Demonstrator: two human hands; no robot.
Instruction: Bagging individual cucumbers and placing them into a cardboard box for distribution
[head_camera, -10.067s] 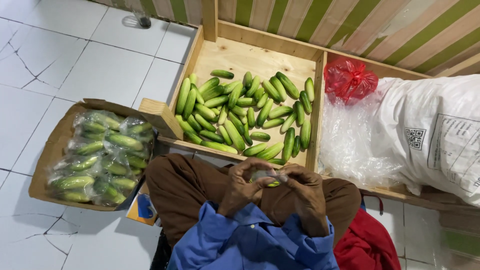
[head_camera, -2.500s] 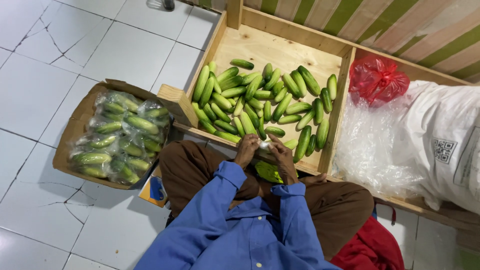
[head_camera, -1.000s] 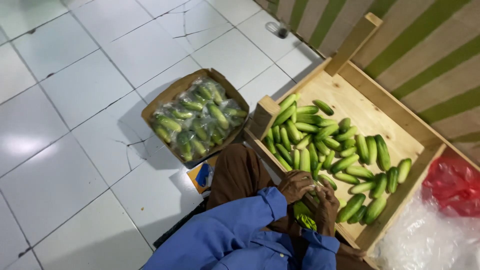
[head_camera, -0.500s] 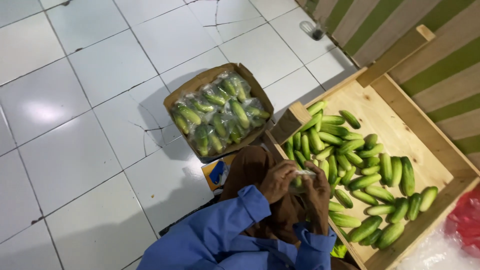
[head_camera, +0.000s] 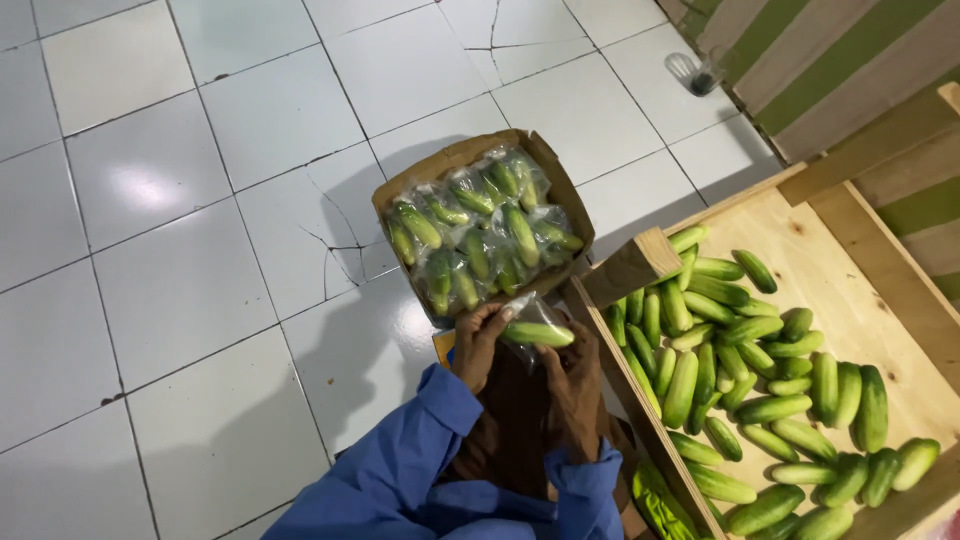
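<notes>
Both hands have swung away from the wooden crate toward the box since half a second ago. Left hand (head_camera: 478, 345) and right hand (head_camera: 572, 385), each grip clamped on the clear plastic bag of green cucumbers (head_camera: 535, 328), hold it just above the near edge of the brown cardboard box of bagged cucumbers (head_camera: 480, 235) on the white tiled floor (head_camera: 170, 250). Step looks like placing the packed bag. Next move would need a lowering into the box, then release. Loose cucumbers in the pale wooden crate (head_camera: 850, 290) sit at right.
</notes>
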